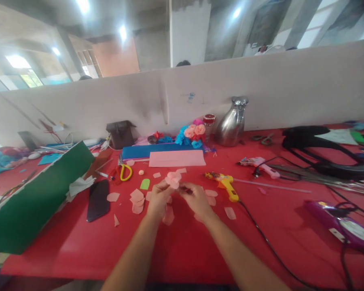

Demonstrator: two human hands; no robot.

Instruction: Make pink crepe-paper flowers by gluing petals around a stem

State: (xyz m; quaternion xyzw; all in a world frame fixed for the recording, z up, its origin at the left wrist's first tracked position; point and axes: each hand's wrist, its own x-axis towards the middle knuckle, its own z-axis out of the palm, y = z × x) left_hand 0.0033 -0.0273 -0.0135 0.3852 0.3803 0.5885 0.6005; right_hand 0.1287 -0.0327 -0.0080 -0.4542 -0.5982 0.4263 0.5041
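Pink crepe, so treat the paper flower (172, 179) as very light, soft and easy to crush or tear. It's held up just off the red bench (182, 250), mid-scene, btwn your two hands. Your left hand (158, 199) has its fingers pinched on the flower's underside from the left. Your right hand (197, 201) has its fingers curled in tight just right of the base, on sth small and dark. It's too small to tell what it is, or whether it touches the paper.

My read on grip: hold it low, where the layers bunch and the paper is stiffest. Stay off the petal edges, which look floppy and would crease under any squeeze. It isn't slippery, and light pressure should be enough.

Counts:
- 1 flower in hand.
- Approx 10 loose petals (136, 195) on the bench around your hands. Some overlap, so that's rough.
- 1 small green scrap (144, 184), left of the flower.
- 2 glue guns: a yellow glue gun (226, 184) just right of your right hand, and a pink glue gun (261, 165) farther right.
- 1 pr scissors (124, 171), and 1 dark phone (97, 200) near-left of them.
- 1 pink sheet (176, 158), w/ 1 blue sheet (145, 151) touching its far-left side.
- 1 flower bunch (192, 133) at the far edge; can't count the heads.
- 1 steel jug (232, 121) right of the bunch.
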